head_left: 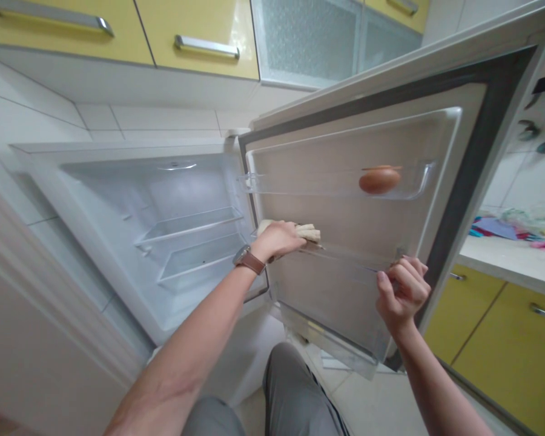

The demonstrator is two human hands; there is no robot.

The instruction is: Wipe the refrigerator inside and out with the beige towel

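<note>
A fridge stands open, its door point(476, 157) swung to the right. My left hand point(279, 239), with a brown-strapped watch on the wrist, presses a beige cloth point(309, 232) onto the middle door shelf point(345, 257). My right hand point(402, 290) is closed around the right end of that same shelf's clear rail. A brown egg point(379, 180) lies in the upper door shelf point(336, 184), above and between my hands.
The fridge interior point(163, 224) holds bare glass shelves. Yellow cabinets point(118, 30) hang above and a frosted glass door point(309, 36) beside them. A white counter point(513, 260) with colourful cloths lies right, over yellow lower cabinets point(513, 345). My grey-trousered knee point(290, 393) is below.
</note>
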